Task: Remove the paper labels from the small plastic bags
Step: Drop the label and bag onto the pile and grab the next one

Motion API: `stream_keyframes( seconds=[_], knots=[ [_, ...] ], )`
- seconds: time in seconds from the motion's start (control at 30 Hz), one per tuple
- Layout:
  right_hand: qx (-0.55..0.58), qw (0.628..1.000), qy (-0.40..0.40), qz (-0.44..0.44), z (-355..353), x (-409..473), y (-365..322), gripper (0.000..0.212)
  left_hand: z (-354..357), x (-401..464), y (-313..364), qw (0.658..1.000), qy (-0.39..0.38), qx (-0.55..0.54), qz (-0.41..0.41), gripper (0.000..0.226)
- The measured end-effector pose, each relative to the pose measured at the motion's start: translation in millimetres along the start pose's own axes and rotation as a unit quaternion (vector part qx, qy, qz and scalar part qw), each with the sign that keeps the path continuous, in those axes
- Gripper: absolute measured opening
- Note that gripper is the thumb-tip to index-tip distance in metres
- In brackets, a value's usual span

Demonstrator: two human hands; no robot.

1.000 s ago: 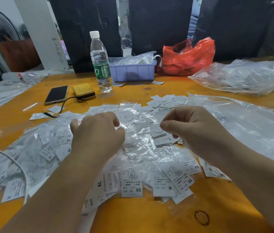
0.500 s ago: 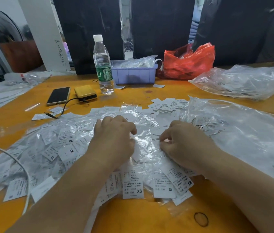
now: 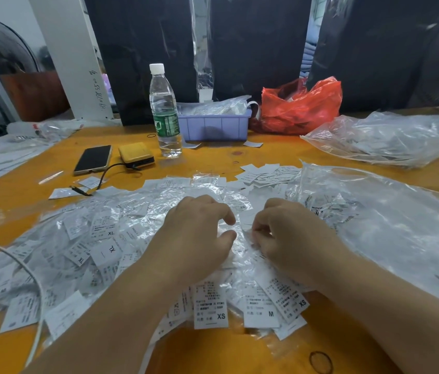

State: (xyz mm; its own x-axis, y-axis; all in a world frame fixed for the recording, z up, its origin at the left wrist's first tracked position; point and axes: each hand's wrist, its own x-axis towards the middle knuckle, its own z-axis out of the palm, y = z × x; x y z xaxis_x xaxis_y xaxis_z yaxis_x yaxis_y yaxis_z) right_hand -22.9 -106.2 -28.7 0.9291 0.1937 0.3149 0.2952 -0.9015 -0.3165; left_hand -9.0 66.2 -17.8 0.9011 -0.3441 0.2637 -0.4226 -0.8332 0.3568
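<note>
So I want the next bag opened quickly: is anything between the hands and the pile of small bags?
Nothing visible. The left hand and right hand are already down on the pile of small bags, fingers curled into the plastic.

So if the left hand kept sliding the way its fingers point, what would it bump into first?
Most likely the right hand. The left hand lies on the pile of small plastic bags with its fingers aimed across at it, only crinkled plastic between them. Depth is hard to judge.

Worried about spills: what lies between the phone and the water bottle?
In the head view, a yellow power bank lies between the phone and the water bottle.
</note>
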Motion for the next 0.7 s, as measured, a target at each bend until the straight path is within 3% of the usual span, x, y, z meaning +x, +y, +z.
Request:
stream_keyframes(
  seconds=[0.13,0.27,0.4,0.5,0.63,0.7],
  knots=[
    [0.129,0.989,0.076,0.016,-8.2,-1.3,0.1,0.014,-2.3,0.2,0.7,0.998,0.027,-0.06,-0.011,0.02],
    [0.336,0.938,0.077,0.038,-22.8,-4.6,-3.7,0.014,-5.2,3.3,1.3,0.975,0.028,-0.208,-0.072,0.027],
    [0.534,0.837,0.025,0.114,-28.0,-4.8,-6.0,0.011,-12.4,5.7,4.9,0.896,-0.025,-0.424,-0.128,0.03],
    [0.566,0.808,-0.007,0.164,-28.0,-4.2,-8.2,0.011,-17.9,2.8,7.1,0.854,-0.055,-0.508,-0.1,0.021],
    [0.592,0.783,-0.034,0.189,-28.7,-4.1,-10.1,0.012,-20.3,-0.9,11.2,0.858,-0.024,-0.505,-0.086,0.003],
    [0.618,0.761,-0.037,0.192,-29.5,-4.3,-10.1,0.017,-19.4,-2.0,11.1,0.874,0.001,-0.478,-0.086,0.009]
  ],
)
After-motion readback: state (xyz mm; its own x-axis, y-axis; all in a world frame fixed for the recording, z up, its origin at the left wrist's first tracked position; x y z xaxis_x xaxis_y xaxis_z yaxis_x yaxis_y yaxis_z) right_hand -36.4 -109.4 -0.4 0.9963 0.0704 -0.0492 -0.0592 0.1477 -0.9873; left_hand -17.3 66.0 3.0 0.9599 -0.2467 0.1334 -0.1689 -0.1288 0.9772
